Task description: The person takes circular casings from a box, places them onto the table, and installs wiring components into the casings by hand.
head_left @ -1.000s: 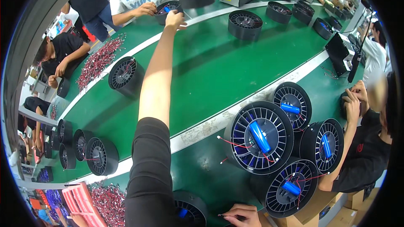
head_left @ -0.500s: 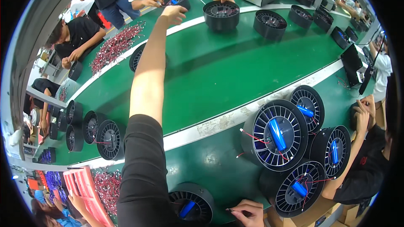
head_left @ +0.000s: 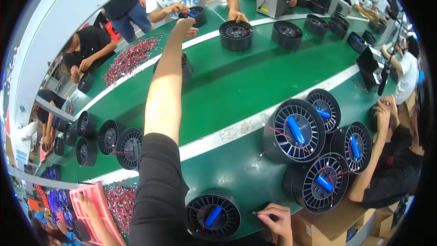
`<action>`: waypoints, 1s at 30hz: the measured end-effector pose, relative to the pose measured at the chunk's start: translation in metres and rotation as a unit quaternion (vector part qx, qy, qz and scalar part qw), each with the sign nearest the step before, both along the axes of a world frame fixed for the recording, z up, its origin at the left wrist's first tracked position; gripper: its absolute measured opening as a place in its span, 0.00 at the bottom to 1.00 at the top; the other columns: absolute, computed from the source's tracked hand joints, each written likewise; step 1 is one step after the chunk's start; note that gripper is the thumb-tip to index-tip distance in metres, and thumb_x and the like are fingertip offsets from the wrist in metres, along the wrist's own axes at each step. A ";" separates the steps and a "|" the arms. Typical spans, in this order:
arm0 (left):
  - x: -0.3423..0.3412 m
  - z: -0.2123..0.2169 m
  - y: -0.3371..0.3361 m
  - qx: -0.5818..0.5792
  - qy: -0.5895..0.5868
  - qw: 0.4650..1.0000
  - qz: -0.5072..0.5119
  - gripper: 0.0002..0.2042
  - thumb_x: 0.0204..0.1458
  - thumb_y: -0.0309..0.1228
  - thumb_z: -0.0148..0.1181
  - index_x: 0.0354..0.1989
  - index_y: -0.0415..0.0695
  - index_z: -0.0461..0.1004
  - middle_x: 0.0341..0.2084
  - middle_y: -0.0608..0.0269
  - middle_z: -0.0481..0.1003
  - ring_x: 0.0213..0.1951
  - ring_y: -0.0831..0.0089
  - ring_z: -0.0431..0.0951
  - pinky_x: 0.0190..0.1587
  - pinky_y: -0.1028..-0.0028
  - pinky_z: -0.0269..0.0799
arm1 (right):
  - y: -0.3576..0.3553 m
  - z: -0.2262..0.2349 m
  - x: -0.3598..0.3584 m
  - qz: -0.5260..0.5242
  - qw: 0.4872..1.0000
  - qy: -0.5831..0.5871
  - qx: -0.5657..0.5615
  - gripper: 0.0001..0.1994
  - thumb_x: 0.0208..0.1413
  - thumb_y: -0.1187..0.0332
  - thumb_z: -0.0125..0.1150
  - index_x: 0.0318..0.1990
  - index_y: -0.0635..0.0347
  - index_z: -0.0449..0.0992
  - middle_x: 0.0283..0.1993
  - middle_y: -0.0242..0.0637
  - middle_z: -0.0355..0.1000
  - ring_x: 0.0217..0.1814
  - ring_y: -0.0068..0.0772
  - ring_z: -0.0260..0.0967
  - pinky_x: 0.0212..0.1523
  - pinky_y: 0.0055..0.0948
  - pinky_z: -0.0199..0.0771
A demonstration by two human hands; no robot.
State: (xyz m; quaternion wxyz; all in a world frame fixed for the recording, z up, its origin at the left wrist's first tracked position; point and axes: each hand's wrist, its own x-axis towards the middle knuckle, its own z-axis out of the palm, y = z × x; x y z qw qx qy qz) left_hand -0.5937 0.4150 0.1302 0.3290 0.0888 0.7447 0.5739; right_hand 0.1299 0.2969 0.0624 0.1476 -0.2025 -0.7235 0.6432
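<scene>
My left arm stretches across the green table, and my left hand (head_left: 185, 26) is at the far side, beside a black round housing (head_left: 197, 17) that another person is handling. Its fingers look partly extended, with nothing visible in them. Near the front edge my right hand (head_left: 276, 220) pinches a small wire connector (head_left: 256, 213) between thumb and finger. Left of that hand lies a black slotted round housing (head_left: 226, 199) with a blue cylinder (head_left: 213, 216) in its middle and thin red wires. My left sleeve partly covers this housing's left side.
Several similar housings (head_left: 296, 130) with blue cylinders are stacked to the right, by a co-worker's arm (head_left: 371, 164). More housings (head_left: 129, 148) stand at left. Piles of red wires (head_left: 132, 59) lie beyond the white strip and near a pink tray (head_left: 98, 209). A cardboard box (head_left: 314, 228) stands below the edge.
The view has shifted, so the nearest housing shows more fully. My left hand's fingers now point lower, toward the table. My right hand still pinches the connector.
</scene>
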 end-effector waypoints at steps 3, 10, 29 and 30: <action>-0.041 0.016 -0.017 0.149 0.176 0.923 -0.307 0.13 0.51 0.38 0.66 0.22 0.43 0.74 0.21 0.59 0.75 0.29 0.67 0.77 0.27 0.58 0.74 | -0.007 0.004 -0.007 0.026 0.999 0.046 0.003 0.04 0.50 0.78 0.71 0.34 0.66 0.84 0.26 0.37 0.75 0.23 0.24 0.68 0.25 0.22 0.63; 0.150 0.067 0.105 -0.148 0.277 0.921 -0.230 0.07 0.45 0.28 0.65 0.22 0.37 0.78 0.22 0.57 0.79 0.24 0.60 0.81 0.30 0.59 0.81 | -0.005 0.000 -0.004 -0.033 0.999 0.013 0.041 0.05 0.50 0.79 0.70 0.36 0.67 0.84 0.27 0.37 0.76 0.25 0.24 0.69 0.27 0.22 0.64; 0.236 0.128 0.013 -0.359 0.381 0.799 -0.296 0.16 0.56 0.39 0.53 0.33 0.38 0.80 0.28 0.54 0.81 0.28 0.59 0.83 0.32 0.61 0.82 | -0.015 0.007 -0.013 0.007 0.998 0.009 0.057 0.03 0.53 0.78 0.67 0.35 0.68 0.84 0.26 0.34 0.75 0.22 0.18 0.70 0.23 0.18 0.64; 0.234 0.127 0.004 -0.378 0.356 0.806 -0.286 0.16 0.56 0.40 0.53 0.33 0.38 0.80 0.28 0.54 0.80 0.28 0.59 0.83 0.32 0.61 0.82 | -0.014 0.006 -0.013 0.014 0.998 0.013 0.063 0.03 0.53 0.78 0.67 0.35 0.68 0.84 0.26 0.34 0.75 0.22 0.18 0.70 0.23 0.18 0.65</action>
